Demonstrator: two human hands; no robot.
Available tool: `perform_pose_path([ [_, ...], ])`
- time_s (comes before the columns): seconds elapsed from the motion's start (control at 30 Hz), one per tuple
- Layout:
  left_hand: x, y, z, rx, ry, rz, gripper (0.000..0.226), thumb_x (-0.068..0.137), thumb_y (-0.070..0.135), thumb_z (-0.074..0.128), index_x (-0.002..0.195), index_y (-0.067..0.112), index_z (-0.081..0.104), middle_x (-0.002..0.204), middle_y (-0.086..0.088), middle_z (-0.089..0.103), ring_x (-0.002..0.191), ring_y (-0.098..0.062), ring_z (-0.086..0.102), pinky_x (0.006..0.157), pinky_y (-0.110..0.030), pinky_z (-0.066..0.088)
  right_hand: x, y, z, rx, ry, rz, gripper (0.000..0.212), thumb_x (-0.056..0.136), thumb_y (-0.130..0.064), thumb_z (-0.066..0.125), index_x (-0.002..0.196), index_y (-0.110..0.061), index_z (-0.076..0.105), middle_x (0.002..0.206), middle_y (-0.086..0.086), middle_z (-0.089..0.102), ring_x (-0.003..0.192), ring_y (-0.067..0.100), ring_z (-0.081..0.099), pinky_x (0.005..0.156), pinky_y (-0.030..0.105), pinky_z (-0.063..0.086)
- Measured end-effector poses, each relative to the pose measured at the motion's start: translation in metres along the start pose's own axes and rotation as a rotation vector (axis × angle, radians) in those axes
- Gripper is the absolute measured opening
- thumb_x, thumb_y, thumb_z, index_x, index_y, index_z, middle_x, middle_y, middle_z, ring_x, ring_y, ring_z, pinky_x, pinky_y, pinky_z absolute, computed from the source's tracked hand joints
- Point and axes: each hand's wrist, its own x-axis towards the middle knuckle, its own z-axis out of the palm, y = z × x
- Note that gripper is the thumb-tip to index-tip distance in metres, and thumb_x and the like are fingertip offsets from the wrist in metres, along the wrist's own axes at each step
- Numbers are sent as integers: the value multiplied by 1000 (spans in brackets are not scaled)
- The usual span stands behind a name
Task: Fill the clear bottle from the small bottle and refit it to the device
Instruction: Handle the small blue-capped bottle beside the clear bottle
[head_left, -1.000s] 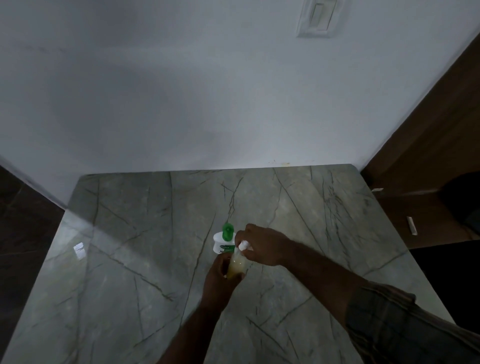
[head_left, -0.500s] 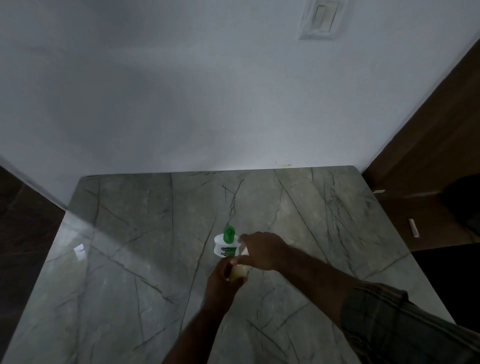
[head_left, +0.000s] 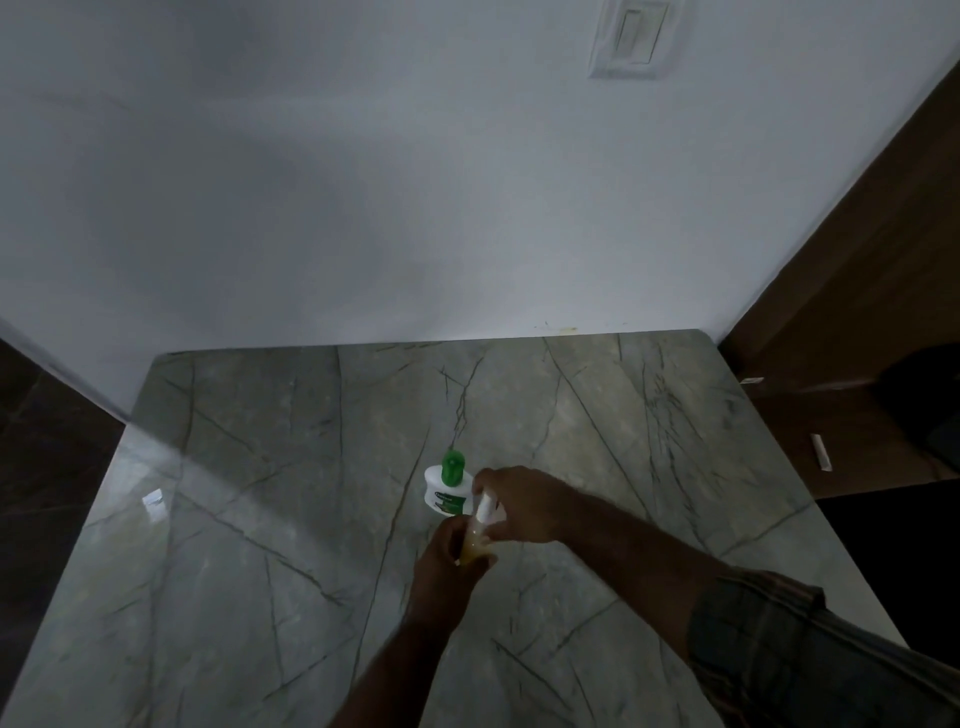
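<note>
Marble-patterned grey counter (head_left: 260, 519) runs up to a white wall (head_left: 363, 182) that carries a switch plate (head_left: 631, 39). Near the middle, the left hand (head_left: 441, 566) has its fingers wrapped round a clear bottle (head_left: 475, 545) holding yellowish liquid, upright just above the counter. The right hand (head_left: 524, 504) comes in from the right, its fingers pinched on a small white piece (head_left: 485, 506) at the bottle's top; whether that is a cap or the small bottle's tip I cannot tell. Just behind both hands stands the white device (head_left: 441, 493) with a green top (head_left: 452, 467), upright on the counter. A plaid sleeve (head_left: 779, 649) covers the right forearm.
</note>
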Motion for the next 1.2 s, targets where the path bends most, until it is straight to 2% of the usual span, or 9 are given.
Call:
perform_pose_path([
  [0.1, -1, 0, 2, 8, 1, -13, 47, 74, 20, 82, 115, 28, 60, 108, 12, 66, 100, -10, 62, 84, -28, 52, -6, 2, -1, 39, -21, -56, 26, 87, -28, 65, 109, -15, 60, 98, 6, 73, 82, 21, 71, 74, 33, 57],
  [0.2, -3, -1, 5, 12, 5, 6, 54, 73, 15, 82, 122, 19, 60, 113, 7, 65, 103, -13, 62, 87, -29, 52, -9, 0, 0, -35, 44, 57, 34, 85, -49, 63, 96, -17, 64, 90, 5, 73, 69, 19, 67, 64, 28, 49],
  [0.33, -8, 0, 8, 3, -10, 25, 54, 75, 13, 81, 123, 23, 60, 116, 13, 65, 106, -8, 61, 83, -17, 47, -15, 4, 9, -89, 119, 113, 52, 82, -69, 54, 99, -21, 66, 94, -1, 72, 84, 17, 68, 70, 29, 48],
  [0.5, -7, 2, 9, 22, -9, 4, 50, 74, 14, 83, 118, 22, 61, 109, 10, 66, 100, -11, 62, 78, -16, 47, -22, 4, 10, 81, 47, -15, 29, 84, -35, 69, 107, -18, 63, 100, 3, 73, 90, 19, 69, 72, 26, 47],
  [0.7, -11, 4, 11, 8, -17, 54, 50, 75, 13, 82, 118, 26, 59, 111, 12, 65, 102, -5, 61, 84, -23, 50, -23, 1, 10, 11, 95, 192, 57, 79, -67, 62, 93, -12, 67, 85, 6, 73, 68, 17, 64, 64, 28, 49],
  [0.9, -15, 2, 8, 14, -27, 49, 42, 72, 10, 82, 100, 33, 62, 96, 11, 71, 90, -2, 66, 74, -15, 50, -33, 1, 24, 211, 143, 124, 24, 83, -41, 70, 85, -20, 58, 73, -7, 64, 64, 7, 58, 64, 23, 43],
  [1.03, -18, 0, 10, -17, -3, 19, 43, 71, 9, 83, 89, 41, 61, 87, 17, 72, 83, 7, 65, 67, -8, 49, -32, -5, 42, 362, 194, 280, 31, 83, -40, 70, 70, -29, 44, 67, -11, 57, 65, 9, 59, 64, 26, 49],
  [1.1, -19, -2, 13, -34, 18, -3, 39, 69, 13, 85, 87, 38, 61, 84, 17, 73, 80, 6, 66, 65, -10, 49, -37, -5, 54, 388, 227, 353, 29, 80, -49, 70, 82, -27, 51, 78, -10, 61, 76, 10, 61, 68, 26, 47],
  [1.2, -21, -2, 18, -21, 61, 27, 36, 70, 18, 85, 84, 36, 58, 78, 14, 72, 75, 6, 66, 59, -9, 47, -47, -7, 77, 466, 200, 444, 64, 66, -71, 65, 112, -27, 57, 105, -9, 67, 93, 9, 64, 72, 22, 47],
])
